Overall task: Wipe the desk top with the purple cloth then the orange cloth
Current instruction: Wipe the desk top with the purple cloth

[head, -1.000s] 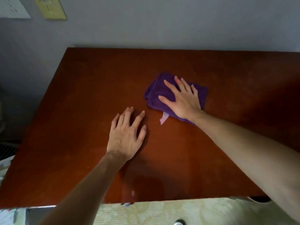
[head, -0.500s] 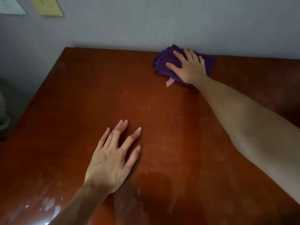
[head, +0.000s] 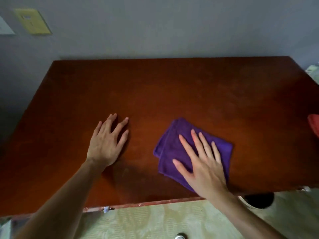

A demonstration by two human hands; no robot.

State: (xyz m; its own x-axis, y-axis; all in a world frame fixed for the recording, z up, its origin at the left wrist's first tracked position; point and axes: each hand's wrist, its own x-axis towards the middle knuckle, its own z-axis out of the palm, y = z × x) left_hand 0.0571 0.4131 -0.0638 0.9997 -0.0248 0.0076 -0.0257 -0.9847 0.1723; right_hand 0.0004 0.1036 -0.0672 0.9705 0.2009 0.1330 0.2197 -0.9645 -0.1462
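Purple cloth (head: pixel 174 147), soft and folded, likely slides easily on the bench (head: pixel 155 94). Right hand (head: pixel 203 168) presses it flat-fingered; left hand (head: pixel 107 144) rests flat, holding nothing.

A plain grey-blue painted wall (head: pixel 172 26) stood behind, dimly lit. Upper left on it hung a yellow rectangular plate (head: pixel 32 21), beside a white plate (head: pixel 5 28). Pale green patterned flooring (head: pixel 155 221) lay below.
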